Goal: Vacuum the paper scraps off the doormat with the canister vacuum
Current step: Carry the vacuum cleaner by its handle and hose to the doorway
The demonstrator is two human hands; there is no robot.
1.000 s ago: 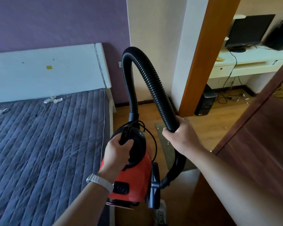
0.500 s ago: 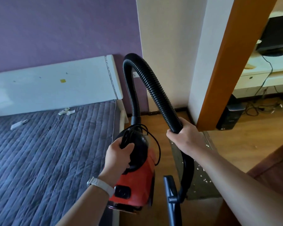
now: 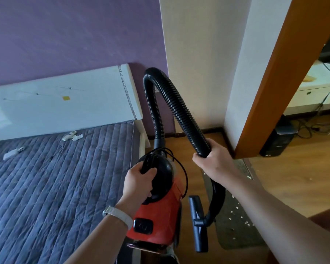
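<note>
Our left hand [image 3: 139, 180] curls round the glossy black handle [image 3: 148, 165] of the red plastic canister vacuum [image 3: 156, 216]. Our right hand [image 3: 211, 161] grips its ribbed black hose [image 3: 179, 111]. The bar-shaped nozzle [image 3: 198, 223] hangs by the flat grey doormat [image 3: 234, 237], flecked with white paper scraps [image 3: 237, 207].

On the wooden floor [image 3: 293, 178], a doormat [image 3: 234, 232] bears paper scraps [image 3: 237, 207].

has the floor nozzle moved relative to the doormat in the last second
Yes. The floor nozzle was short of the near edge of the doormat, against the red canister; now it is farther forward, alongside its left edge, clear of the canister.
</note>
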